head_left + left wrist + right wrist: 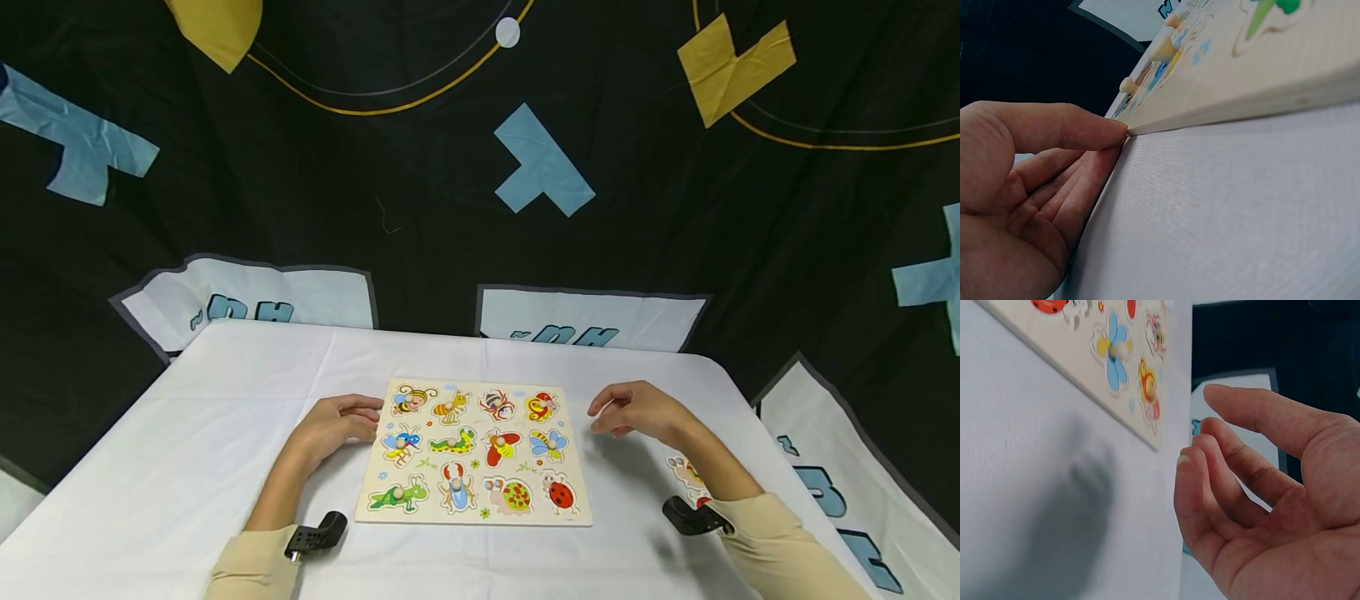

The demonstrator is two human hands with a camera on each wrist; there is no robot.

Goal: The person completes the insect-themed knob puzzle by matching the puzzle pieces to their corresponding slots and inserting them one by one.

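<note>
A wooden peg puzzle board with several colourful insect pictures lies on the white table. Small round wooden knobs stick up from some of them. At the board's left edge is my left hand; its thumb and fingertips touch the edge in the left wrist view. My right hand hovers to the right of the board, apart from it, with loosely bent fingers and nothing between them. A blue-winged insect piece lies near the board's right edge in the right wrist view.
Partly hidden by my right forearm, a printed piece with red parts lies on the white tablecloth. Behind the table hangs a black cloth with blue and yellow shapes. Each wrist carries a black strapped camera.
</note>
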